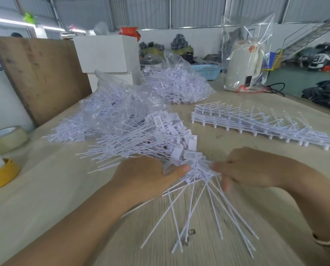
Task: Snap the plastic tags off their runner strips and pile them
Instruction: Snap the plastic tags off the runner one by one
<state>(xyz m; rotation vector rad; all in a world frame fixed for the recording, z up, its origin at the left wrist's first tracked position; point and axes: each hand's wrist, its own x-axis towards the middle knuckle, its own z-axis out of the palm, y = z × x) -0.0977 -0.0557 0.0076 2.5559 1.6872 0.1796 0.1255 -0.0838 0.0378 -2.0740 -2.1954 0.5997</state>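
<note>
Both hands low centre over wooden table [45, 189]. Left hand [147, 177] & right hand [256, 169] gripped a bunch of white tags [198, 169] from either side, thumbs near touching; thin tails fanned toward camera. Big pile of loose tags [141, 139] lay just behind the hands. Stack of runner strips [256, 123] sat right of pile, apart. Two clear bags of tags [179, 85] further back. Tape roll [6, 139] & yellow roll [1, 175] at left edge. White appliance in plastic wrap [243, 68] at rear right, blue basket [206, 71] beside it. Bracelet [327, 241] on right wrist.
</note>
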